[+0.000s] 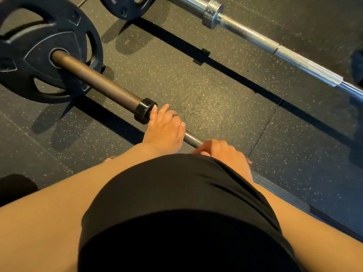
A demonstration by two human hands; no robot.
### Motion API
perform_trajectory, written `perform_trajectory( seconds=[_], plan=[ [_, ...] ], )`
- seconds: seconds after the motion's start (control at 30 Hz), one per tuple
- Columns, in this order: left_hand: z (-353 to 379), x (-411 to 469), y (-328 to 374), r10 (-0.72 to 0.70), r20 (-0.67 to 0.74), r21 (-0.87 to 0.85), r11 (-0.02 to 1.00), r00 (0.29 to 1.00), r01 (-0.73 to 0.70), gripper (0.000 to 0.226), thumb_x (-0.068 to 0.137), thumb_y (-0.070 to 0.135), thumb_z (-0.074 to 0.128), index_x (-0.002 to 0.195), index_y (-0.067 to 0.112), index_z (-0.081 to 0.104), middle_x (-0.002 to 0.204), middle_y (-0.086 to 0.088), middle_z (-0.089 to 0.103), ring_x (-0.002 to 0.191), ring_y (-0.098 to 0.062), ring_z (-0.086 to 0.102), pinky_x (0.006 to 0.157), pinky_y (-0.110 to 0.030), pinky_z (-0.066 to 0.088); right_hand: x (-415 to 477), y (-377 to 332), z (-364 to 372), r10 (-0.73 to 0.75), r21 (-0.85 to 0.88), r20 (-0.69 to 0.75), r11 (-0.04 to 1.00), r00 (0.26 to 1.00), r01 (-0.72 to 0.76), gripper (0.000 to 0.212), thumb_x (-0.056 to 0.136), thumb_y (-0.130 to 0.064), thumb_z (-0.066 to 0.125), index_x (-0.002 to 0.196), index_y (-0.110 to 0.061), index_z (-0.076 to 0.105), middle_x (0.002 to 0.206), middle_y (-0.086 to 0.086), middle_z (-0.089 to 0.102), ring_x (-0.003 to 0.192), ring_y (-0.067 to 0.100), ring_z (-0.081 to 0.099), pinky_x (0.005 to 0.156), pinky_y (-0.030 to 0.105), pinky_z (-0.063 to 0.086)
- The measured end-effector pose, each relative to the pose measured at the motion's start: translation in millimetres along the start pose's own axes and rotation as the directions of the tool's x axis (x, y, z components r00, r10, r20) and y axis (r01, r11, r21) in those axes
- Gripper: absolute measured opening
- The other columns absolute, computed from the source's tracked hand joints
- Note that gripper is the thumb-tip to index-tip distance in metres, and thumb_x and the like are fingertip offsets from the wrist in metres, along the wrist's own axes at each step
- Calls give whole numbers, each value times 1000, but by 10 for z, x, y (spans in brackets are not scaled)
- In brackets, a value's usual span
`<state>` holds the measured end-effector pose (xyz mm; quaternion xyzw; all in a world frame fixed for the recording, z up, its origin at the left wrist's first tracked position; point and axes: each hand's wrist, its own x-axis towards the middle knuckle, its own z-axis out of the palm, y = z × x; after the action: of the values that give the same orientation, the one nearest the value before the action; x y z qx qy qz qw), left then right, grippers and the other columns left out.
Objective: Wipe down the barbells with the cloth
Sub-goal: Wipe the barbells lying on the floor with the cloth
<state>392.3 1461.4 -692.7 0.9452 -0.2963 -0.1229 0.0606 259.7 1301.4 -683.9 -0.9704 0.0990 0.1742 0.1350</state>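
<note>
Right grip (225, 154) is curled down over the barbell (193, 138), and a reddish-brown scrap pokes out from under the fingers right against the bar. Pretty sure that's the cloth (201, 148), but most of it is hidden, so I can't tell how it's folded. Left grip (165, 128) is just beside it on the same bar, wrapped round the shaft with only a short bare stretch of knurling between the two. Its index finger sticks out straight and touches the black collar (144, 110). Past the collar the fat dark sleeve runs up and left into a black plate (39, 46) that stands on edge on the floor (216, 99), which is dark rubber tile with little orange and white flecks. The other way, the bar passes behind the black clothing (176, 203) filling the bottom middle and comes out again toward the lower right. Both bare forearms come in from the bottom corners. Well apart, across the top right, a chrome barbell (249, 34) lies roughly parallel, with a shiny collar of its own and another black plate (125, 6) at the top edge.
</note>
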Motion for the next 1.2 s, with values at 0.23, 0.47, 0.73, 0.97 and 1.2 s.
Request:
perform_trajectory(
  seconds=[0.23,0.47,0.73,0.97,1.2],
  plan=[
    [-20,37,-10,-35,91,99,995,995,26,56,102,35,23,134,10,61,147,-9,49,150,-30,22,123,-55,0,278,-60,270,53,4,-15,999,998,-53,36,96,-64,42,114,-34,49,94,-8,61,80,21,62,65,35,48],
    [35,-7,150,-63,-1,45,997,998,63,50,107,33,27,133,10,62,158,-7,40,155,-29,12,124,-54,-2,-200,323,107,57,-105,29,993,998,-54,40,101,-62,40,123,-29,48,109,-1,59,95,25,63,74,41,54],
    [88,-115,134,28,76,32,999,997,-30,47,106,30,39,149,11,47,164,-9,31,156,-30,9,123,-56,1,-103,50,47,5,-62,13,998,1000,-4,52,105,-53,39,146,-20,37,126,5,56,112,31,59,85,43,48],
    [197,-34,229,43,69,66,997,997,-48,45,106,32,41,146,13,51,161,-5,37,156,-26,12,123,-57,-2,-1104,1031,-1,173,-64,-4,983,985,-173,50,102,-60,26,127,-29,55,109,0,64,95,27,62,75,42,46],
    [362,-87,193,182,37,34,983,983,-183,58,96,38,34,138,8,60,148,-12,54,148,-37,35,118,-63,16,-336,220,10,164,-56,0,985,987,-163,46,104,-53,32,127,-18,51,123,7,59,111,31,59,85,43,45]
  ],
)
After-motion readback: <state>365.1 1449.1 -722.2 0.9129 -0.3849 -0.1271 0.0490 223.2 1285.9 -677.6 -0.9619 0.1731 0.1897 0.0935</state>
